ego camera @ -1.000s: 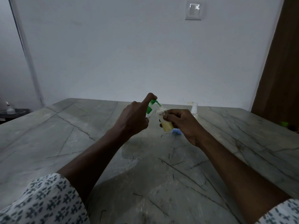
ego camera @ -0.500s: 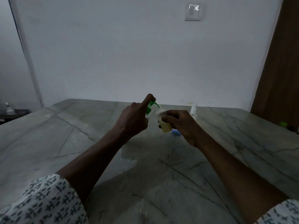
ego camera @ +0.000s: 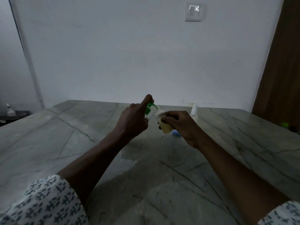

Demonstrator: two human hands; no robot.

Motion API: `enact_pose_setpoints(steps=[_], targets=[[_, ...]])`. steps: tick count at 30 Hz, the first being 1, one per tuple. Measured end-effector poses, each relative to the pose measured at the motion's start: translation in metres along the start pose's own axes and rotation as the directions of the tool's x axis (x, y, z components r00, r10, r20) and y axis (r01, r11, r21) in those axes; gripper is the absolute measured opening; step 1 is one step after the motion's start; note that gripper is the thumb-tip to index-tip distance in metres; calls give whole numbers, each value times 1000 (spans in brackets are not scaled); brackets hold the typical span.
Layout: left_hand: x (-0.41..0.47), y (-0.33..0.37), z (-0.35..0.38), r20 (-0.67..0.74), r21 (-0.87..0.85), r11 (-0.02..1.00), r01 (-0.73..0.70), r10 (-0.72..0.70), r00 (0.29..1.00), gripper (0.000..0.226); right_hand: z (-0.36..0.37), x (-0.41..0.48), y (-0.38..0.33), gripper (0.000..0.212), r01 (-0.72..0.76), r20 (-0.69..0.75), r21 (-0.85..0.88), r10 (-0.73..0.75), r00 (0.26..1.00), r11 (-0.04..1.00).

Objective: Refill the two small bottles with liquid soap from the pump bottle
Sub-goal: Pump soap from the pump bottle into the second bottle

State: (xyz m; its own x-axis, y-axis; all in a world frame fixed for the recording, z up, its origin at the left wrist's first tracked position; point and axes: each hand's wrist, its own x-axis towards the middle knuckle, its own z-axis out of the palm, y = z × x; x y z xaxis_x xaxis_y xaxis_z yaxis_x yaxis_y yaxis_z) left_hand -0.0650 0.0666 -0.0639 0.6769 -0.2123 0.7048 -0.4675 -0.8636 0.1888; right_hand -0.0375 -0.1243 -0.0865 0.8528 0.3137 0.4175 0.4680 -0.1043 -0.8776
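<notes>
Over a veined marble table [ego camera: 65,143] set against a bare white wall, a person's left hand [ego camera: 131,120] grips the pump bottle [ego camera: 150,108], forefinger on its green head, spout pointing right. Their right hand [ego camera: 180,125] pinches a small bottle [ego camera: 164,126], part-full of yellowish soap, its mouth tipped left to the spout. A second small bottle [ego camera: 194,111] stands behind.

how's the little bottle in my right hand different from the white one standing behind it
The small bottle is gripped in the right hand, lifted and tilted toward the pump bottle; the white bottle stands upright on the table, not held. The held one shows yellowish liquid; the white one's contents cannot be told. Both are small.
</notes>
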Motion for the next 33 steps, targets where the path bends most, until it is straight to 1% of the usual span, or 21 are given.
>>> enact_pose_setpoints(steps=[3, 8, 10, 18, 21, 25, 27, 29, 33], targets=[[1, 0, 0, 17, 4, 1000, 4, -4, 1000, 67, -1, 0, -2, 22, -8, -9, 18, 8, 1000, 1000], [3, 1, -1, 17, 47, 999, 2, -3, 1000, 71, -2, -1, -5, 13, -12, -30, 73, 14, 999, 997], [3, 1, -1, 20, 64, 998, 3, -5, 1000, 71, -2, -2, -7, 12, -12, -31, 76, 14, 999, 997], [2, 3, -4, 23, 42, 999, 5, -6, 1000, 59, 1, -3, -5, 13, -24, -6, 19, 24, 1000, 1000], [2, 3, -4, 36, 46, 999, 4, -6, 999, 62, 1, -3, -5, 13, -34, -3, 18, 34, 999, 999], [3, 3, -3, 36, 64, 998, 5, -8, 999, 70, -1, -5, -9, 13, -33, -12, 42, 34, 999, 999], [3, 3, -3, 39, 64, 998, 9, -11, 999, 73, -2, -5, -12, 15, -24, -12, 25, 24, 1000, 999], [3, 2, -2, 43, 62, 998, 9, -11, 999, 74, -2, -6, -13, 14, -16, -13, -4, 16, 1000, 1000], [4, 1, -2, 41, 61, 998, 9, -11, 999, 71, -2, -6, -11, 12, -26, -11, -5, 26, 1000, 1000]])
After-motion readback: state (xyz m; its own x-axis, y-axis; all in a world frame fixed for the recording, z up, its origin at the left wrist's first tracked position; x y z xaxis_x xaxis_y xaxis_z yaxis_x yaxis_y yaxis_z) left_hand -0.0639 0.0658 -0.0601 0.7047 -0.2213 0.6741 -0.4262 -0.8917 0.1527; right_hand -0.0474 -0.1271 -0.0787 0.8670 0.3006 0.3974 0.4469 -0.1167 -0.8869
